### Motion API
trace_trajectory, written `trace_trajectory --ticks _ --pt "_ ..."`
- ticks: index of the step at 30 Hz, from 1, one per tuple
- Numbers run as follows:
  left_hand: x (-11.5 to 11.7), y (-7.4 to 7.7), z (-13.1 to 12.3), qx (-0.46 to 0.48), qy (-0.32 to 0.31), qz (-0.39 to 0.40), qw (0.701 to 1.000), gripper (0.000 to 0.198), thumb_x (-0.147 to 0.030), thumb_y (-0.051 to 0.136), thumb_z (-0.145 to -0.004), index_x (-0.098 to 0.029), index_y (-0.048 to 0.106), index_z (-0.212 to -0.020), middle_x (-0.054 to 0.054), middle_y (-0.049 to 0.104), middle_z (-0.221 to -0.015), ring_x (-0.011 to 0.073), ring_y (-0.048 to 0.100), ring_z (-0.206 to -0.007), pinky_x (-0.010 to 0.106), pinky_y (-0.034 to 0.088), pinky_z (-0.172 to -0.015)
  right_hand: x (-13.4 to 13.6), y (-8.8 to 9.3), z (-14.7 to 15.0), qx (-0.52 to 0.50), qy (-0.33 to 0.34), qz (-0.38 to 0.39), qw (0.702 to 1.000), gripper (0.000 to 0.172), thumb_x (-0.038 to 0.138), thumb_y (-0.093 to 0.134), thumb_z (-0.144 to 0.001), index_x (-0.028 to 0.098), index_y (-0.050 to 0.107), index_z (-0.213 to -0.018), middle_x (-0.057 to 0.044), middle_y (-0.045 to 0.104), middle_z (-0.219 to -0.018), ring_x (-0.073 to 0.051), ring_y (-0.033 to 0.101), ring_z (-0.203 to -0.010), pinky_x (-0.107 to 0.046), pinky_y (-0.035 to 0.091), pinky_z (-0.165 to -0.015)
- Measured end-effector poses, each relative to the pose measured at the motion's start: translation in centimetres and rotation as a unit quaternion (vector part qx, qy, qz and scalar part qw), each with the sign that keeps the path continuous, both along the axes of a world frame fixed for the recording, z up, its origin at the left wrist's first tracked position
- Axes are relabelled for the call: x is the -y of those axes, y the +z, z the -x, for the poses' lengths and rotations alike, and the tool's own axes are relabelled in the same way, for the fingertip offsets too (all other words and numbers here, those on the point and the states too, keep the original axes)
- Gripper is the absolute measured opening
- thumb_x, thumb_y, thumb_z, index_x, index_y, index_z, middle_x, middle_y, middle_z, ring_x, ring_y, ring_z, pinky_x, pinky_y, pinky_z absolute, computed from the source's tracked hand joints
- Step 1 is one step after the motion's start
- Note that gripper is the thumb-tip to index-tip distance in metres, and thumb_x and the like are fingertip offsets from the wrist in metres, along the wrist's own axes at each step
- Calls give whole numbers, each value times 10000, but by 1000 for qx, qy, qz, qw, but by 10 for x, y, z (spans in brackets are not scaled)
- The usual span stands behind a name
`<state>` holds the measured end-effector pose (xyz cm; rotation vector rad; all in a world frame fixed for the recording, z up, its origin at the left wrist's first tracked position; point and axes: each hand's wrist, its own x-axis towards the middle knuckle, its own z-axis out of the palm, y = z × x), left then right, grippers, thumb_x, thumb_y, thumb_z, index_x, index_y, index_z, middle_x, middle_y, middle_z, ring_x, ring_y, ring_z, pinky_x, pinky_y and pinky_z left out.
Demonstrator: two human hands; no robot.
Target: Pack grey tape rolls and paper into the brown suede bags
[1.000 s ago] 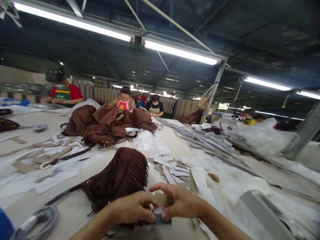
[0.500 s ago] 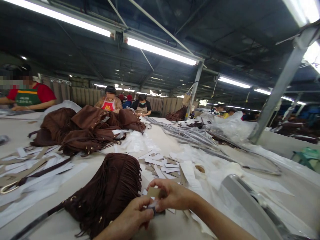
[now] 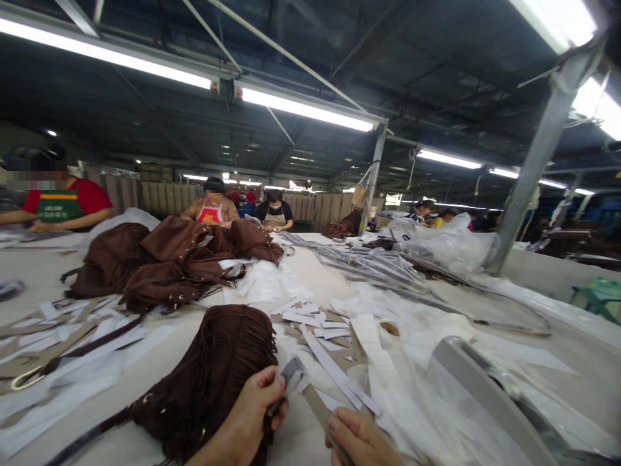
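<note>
My left hand [image 3: 255, 408] is closed around the end of a dark strap [image 3: 292, 370], which has clear or greyish film on it. Between the thumb and fingers of my right hand [image 3: 361, 440] is a grey-brown card strip [image 3: 316, 408], its upper end pointing toward the strap end. The two pieces look slightly apart. Just left of and behind my left hand lies a dark brown fringed bag [image 3: 208, 382] with small gold eyelets. Its wrapped strap runs off to the lower left.
More brown bags [image 3: 165, 259] are heaped beyond. White and brown paper strips [image 3: 325, 330] lie scattered, with a tape roll [image 3: 389, 330] nearby. A grey tape-dispenser-like device [image 3: 480, 388] stands at right. Grey wrapped straps [image 3: 378, 262] stretch across the table. Co-workers [image 3: 274, 213] sit opposite.
My hands, together half a second ago, have parted. The right one moved down and right with the card strip; the left raised the strap end slightly. The view tilted a little.
</note>
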<state>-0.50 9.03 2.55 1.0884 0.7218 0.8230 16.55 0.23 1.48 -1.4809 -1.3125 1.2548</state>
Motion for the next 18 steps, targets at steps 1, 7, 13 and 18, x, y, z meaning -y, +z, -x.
trace_trajectory --ticks 1,7,13,18 --pt "2 2 0 0 -2 -2 1000 502 -586 750 -568 -171 515 -722 -66 439 -503 59 329 -446 183 194 -399 -2 -3 1 -5 -5 1 1000 503 698 431 -744 199 484 -706 69 450 -432 -63 332 -370 -199 200 -393" --pt "6 -1 -1 -31 -22 -50 998 512 -624 723 -596 -161 522 -685 -41 480 -495 62 365 -440 184 209 -408 -11 0 12 -22 -5 -20 1000 498 689 400 -740 197 477 -742 91 437 -380 -44 286 -289 -175 181 -331" --pt "4 -14 -4 -85 -49 -103 990 609 -716 655 -605 -131 584 -758 -18 522 -485 73 391 -403 195 234 -399 -26 5 29 -80 -12 -47 996 517 707 463 -721 192 499 -757 83 476 -425 -36 307 -256 -164 155 -274" --pt "6 -11 -8 -111 -39 -115 986 656 -784 618 -544 -145 534 -665 11 558 -505 78 402 -407 193 230 -380 -29 -4 29 -140 -11 -65 988 523 694 552 -696 173 522 -730 40 578 -586 -13 387 -289 -142 203 -282"
